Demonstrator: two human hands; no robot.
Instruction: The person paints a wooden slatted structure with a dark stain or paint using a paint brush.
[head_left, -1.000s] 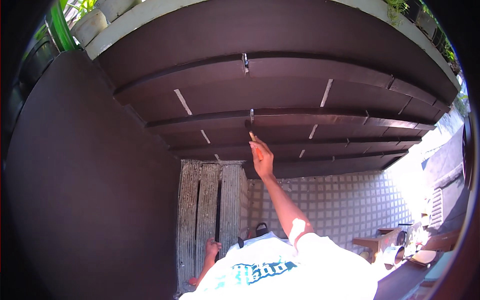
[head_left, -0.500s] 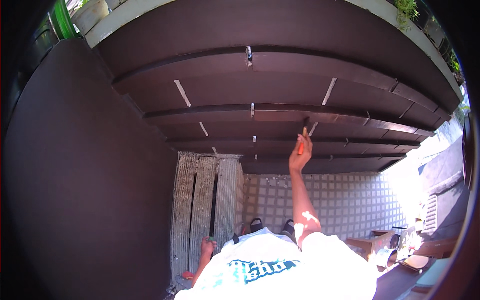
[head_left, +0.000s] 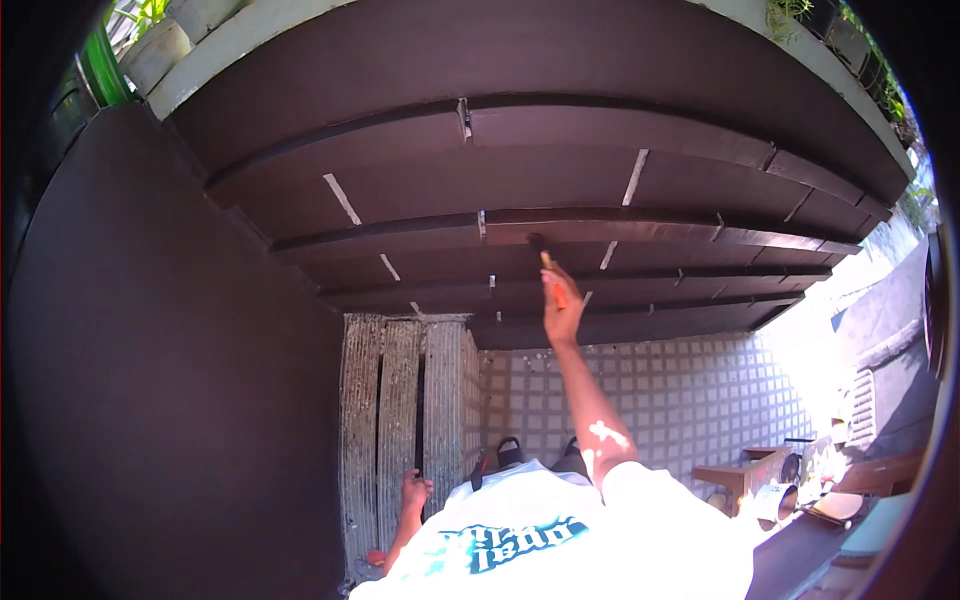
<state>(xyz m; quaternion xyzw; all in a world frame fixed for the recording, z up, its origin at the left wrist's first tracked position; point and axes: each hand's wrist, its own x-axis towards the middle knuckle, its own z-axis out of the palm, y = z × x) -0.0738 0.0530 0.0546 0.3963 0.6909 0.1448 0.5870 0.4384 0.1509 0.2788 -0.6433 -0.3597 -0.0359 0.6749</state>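
Observation:
My right hand (head_left: 562, 312) is raised at arm's length and shut on a paintbrush (head_left: 548, 268) with an orange handle. Its dark bristles touch the edge of a dark brown painted board (head_left: 600, 225) in a stepped row of boards. My left hand (head_left: 413, 493) hangs low beside my white shirt, close to several upright grey unpainted planks (head_left: 400, 400); it looks loosely curled, and a small red thing shows below it. My sandalled feet (head_left: 510, 455) stand on the tiled floor.
A large dark brown panel (head_left: 170, 380) fills the left side. Pale square-patterned floor tiles (head_left: 700, 400) lie beneath. A low wooden stool (head_left: 745, 478) with cans and clutter stands at the right. Plant pots (head_left: 160, 50) and a green hose (head_left: 100, 70) sit at the top left.
My right hand swept the brush rightwards along the boards, then came back left; the bristles now rest on the board edge near the middle. My left hand stayed low.

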